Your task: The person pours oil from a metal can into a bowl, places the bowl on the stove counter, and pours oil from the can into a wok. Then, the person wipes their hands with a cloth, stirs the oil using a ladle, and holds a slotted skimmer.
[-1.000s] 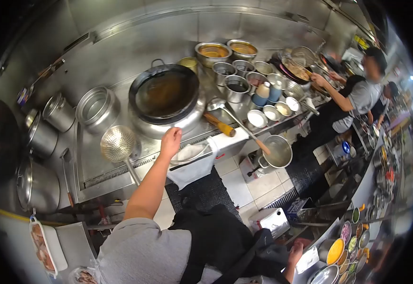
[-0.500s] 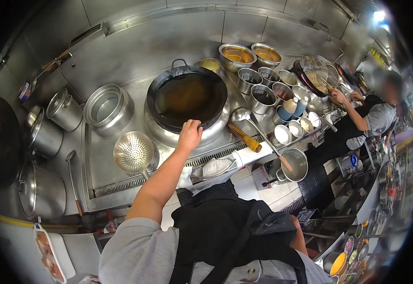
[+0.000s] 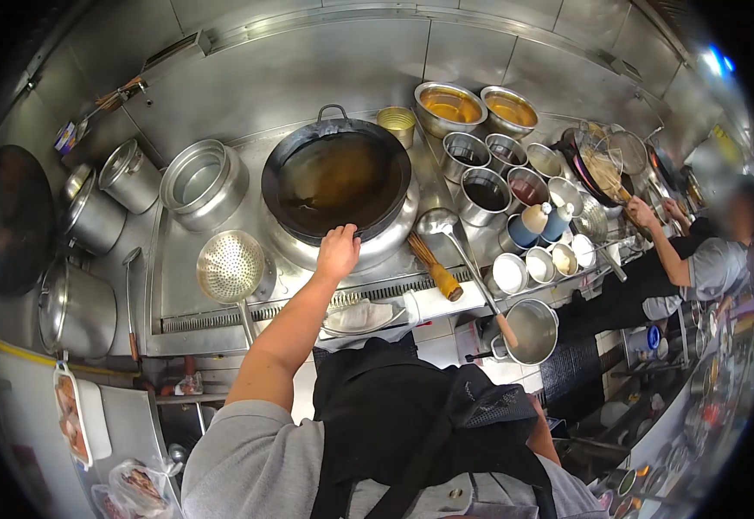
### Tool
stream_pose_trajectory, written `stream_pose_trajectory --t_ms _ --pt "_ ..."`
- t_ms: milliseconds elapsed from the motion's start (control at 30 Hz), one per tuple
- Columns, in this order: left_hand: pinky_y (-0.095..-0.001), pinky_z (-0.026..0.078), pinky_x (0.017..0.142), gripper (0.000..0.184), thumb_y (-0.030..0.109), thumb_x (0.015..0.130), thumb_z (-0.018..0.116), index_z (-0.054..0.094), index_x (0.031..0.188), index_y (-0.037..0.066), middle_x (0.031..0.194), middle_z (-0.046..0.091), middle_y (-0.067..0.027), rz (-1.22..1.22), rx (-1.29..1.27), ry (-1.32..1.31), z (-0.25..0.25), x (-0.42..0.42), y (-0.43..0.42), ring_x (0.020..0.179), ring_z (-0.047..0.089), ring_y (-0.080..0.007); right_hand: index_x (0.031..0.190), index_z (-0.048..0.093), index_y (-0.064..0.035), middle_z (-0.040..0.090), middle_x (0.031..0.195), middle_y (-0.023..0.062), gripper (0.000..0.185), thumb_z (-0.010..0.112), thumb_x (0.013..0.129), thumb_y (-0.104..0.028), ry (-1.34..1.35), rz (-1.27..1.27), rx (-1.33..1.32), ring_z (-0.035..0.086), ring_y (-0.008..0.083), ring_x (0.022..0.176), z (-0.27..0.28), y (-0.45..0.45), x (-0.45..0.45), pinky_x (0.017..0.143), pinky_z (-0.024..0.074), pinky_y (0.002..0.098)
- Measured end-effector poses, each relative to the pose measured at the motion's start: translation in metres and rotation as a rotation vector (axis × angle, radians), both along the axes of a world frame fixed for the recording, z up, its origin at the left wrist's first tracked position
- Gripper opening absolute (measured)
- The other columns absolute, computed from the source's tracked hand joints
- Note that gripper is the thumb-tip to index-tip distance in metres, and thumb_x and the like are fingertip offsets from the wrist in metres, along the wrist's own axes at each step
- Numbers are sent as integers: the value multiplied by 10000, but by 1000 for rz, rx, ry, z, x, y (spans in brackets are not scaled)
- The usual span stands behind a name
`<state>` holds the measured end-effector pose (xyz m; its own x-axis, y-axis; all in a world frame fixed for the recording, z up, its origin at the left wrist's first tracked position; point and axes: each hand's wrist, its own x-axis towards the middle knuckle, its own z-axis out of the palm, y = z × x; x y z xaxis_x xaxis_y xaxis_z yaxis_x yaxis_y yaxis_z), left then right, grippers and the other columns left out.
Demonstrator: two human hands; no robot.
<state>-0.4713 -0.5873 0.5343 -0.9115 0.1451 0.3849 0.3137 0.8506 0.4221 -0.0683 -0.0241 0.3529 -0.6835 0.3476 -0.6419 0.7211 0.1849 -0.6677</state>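
1. A broad black wok with dark liquid in it sits on a steel ring, straight ahead of the person and slightly left of the body's midline.
2. The wok looks round, with no clear long axis. Its loop handle stands on the far rim, directly opposite the person.
3. The left hand is the nearer one, at the wok's near rim, with its arm stretched forward. The fingers are close together and bent at the edge; whether they grip it or only rest there cannot be told.
4. The right hand is out of sight; only part of the right arm shows beside the apron, so what that hand holds cannot be told.
5. Left of the wrist lies a perforated scoop, its handle pointing toward the person. Bare steel shows between the wok and the nested pots farther left.
6. The right side is tighter: a brush and a ladle lie near the ring, and a tin stands just beside the far-right rim.
7. A white cloth lies near the forearm, at the stove's front edge.
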Motion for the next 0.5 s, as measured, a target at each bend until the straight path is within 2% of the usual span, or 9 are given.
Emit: stream_pose_trajectory --t_ms 33,67,100,167,200,300,333,433,500 --pt "-456 445 828 244 163 849 596 554 1073 75 973 626 -142 36 -59 -25 -1 0 4 935 583 -331 1139 590 -40 652 819 80 334 642 816 -110 -87 -110 -118 599 162 719 42 -9 -17 651 480 312" --pt "-456 445 828 244 163 849 596 554 1073 75 973 626 -142 47 -59 -29 -3 0 9 935 583 -331 1151 575 -39 624 777 58 339 626 816 -60 -28 -65 -175 543 116 654 39 5 -19 583 440 283" --pt "-457 433 830 230 173 849 594 553 1056 82 957 631 -135 80 -86 -32 -5 1 13 931 587 -325 1151 575 -39 624 777 58 339 626 816 -60 -31 -55 -175 543 116 654 32 18 -21 583 440 283" --pt "-458 420 831 216 184 850 593 552 1039 88 942 637 -128 122 -117 -35 -8 1 17 927 592 -319 1137 588 -55 638 793 57 325 620 815 -31 -53 358 187 547 124 649 9 38 -22 573 448 296" --pt "-453 412 834 199 190 848 596 548 1015 92 913 644 -121 148 -121 -16 -10 -1 19 911 597 -315 1137 598 -82 647 805 51 326 629 814 -55 -133 87 100 549 130 643 5 37 -18 563 450 303" --pt "-445 405 831 183 207 846 601 537 978 98 864 657 -118 204 -124 -33 -5 -1 26 879 610 -311 1129 611 -106 655 824 51 323 631 808 -71 -77 119 -52 556 132 659 -10 75 -23 575 457 309" --pt "-443 406 825 183 217 847 604 531 966 99 843 662 -121 222 -130 -64 -2 -2 27 863 617 -310 1107 616 -80 641 778 57 309 631 798 -88 151 171 90 553 120 623 -74 108 -9 546 448 293" --pt "-438 407 806 180 236 835 622 536 924 105 775 667 -130 299 -124 -130 -7 -10 29 802 635 -313 1081 616 -45 616 709 51 290 622 794 -89 -55 -14 -241 540 107 569 19 73 -38 508 434 272" --pt "-438 407 794 178 243 830 629 540 903 107 747 664 -132 307 -90 -153 -4 -13 33 779 640 -314 1069 610 -21 589 658 37 283 621 795 -93 -62 26 -140 522 100 528 27 70 -45 480 420 255"
